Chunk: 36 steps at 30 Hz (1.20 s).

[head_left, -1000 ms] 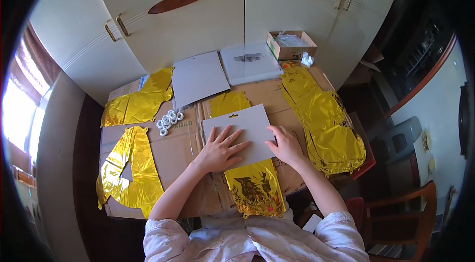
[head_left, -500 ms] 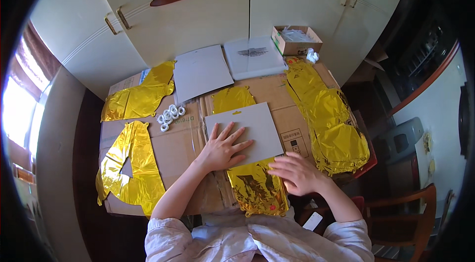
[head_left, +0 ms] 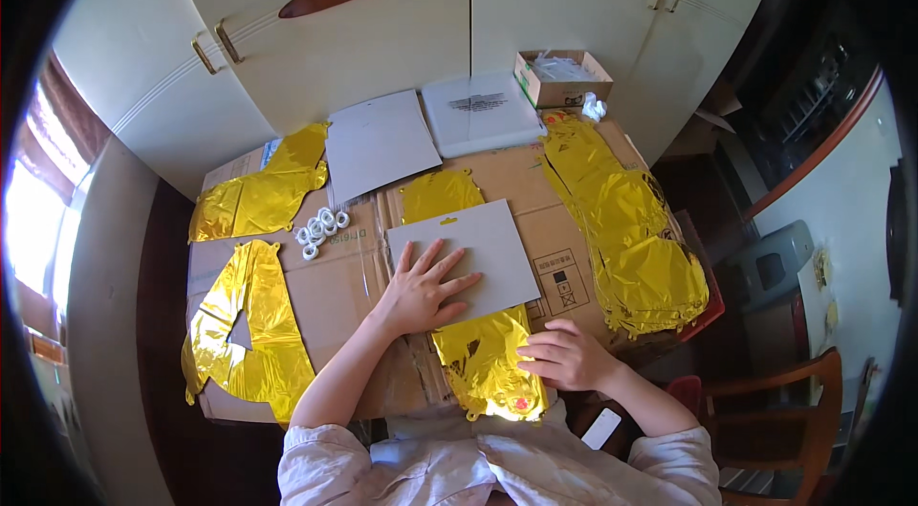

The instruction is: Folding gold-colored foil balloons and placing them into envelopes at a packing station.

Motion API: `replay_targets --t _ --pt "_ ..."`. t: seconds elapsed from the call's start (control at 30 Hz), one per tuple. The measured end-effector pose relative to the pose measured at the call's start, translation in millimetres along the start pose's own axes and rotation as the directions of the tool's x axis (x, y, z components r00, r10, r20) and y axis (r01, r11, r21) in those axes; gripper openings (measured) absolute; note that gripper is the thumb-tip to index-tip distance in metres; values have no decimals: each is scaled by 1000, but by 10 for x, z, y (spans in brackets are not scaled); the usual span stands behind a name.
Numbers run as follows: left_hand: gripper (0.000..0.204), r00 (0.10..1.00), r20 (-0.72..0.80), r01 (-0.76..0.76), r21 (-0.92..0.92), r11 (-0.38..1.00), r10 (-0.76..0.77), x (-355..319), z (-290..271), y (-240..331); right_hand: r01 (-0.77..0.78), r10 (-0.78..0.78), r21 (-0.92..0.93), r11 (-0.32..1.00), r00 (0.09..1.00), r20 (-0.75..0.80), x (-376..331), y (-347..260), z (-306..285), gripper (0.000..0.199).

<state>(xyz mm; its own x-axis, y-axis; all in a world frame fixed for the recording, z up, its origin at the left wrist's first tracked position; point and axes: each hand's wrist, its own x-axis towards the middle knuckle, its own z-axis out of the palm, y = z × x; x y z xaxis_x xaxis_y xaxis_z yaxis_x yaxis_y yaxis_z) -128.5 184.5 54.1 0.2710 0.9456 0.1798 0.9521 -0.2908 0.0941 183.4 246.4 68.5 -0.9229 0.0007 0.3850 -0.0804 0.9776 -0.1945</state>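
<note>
My left hand (head_left: 421, 297) lies flat with spread fingers on a grey card (head_left: 502, 248) that has a small slot near its far edge. Under the card is a flat, uninflated gold foil balloon (head_left: 473, 348); its far end shows above the card and its near end reaches the table's front edge. My right hand (head_left: 572, 358) is at the right edge of that near end, fingers bent and a little apart. The fingertips meet the foil's edge, and I see nothing gripped between them.
More gold foil balloons lie at the far left (head_left: 263, 186), near left (head_left: 273, 315) and right (head_left: 636, 238) on the cardboard (head_left: 344, 315). Small white rolls (head_left: 320, 229) cluster left. Behind are grey sheets (head_left: 382, 143), a clear plastic packet (head_left: 478, 119) and an open box (head_left: 564, 76).
My right hand has moved slightly down and onto the foil's right edge. The near part of the foil has flattened and catches more light. My left hand stays on the card.
</note>
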Motion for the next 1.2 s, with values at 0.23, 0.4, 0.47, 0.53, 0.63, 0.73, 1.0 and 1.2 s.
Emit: replay_targets --t 0.23,0.4,0.47,0.53,0.63,0.73,1.0,1.2 --pt "50 1000 -26 0 -11 1000 0 -10 7 1 -32 23 55 998 986 164 227 220 -29 70" --pt "51 1000 -9 4 -4 1000 -5 -9 -32 22 -142 132 6 990 930 344 244 399 3 88" --pt "51 1000 -1 9 2 1000 -9 -10 -38 26 -137 128 -2 991 924 361 247 427 39 88" --pt "51 1000 8 17 12 1000 -18 -23 -44 35 -138 126 7 990 924 362 234 434 83 89" --pt "51 999 9 30 18 999 -31 -46 -45 57 -139 125 12 990 923 363 246 425 75 89" --pt "51 999 29 36 10 999 -36 -50 -31 72 -136 122 13 991 924 361 227 442 94 88" --pt "52 998 50 31 19 999 -31 -53 16 37 -105 96 19 994 958 269 230 479 116 65" --pt "51 998 57 30 19 999 -31 -45 15 34 -50 53 -24 998 989 138 238 529 207 47"
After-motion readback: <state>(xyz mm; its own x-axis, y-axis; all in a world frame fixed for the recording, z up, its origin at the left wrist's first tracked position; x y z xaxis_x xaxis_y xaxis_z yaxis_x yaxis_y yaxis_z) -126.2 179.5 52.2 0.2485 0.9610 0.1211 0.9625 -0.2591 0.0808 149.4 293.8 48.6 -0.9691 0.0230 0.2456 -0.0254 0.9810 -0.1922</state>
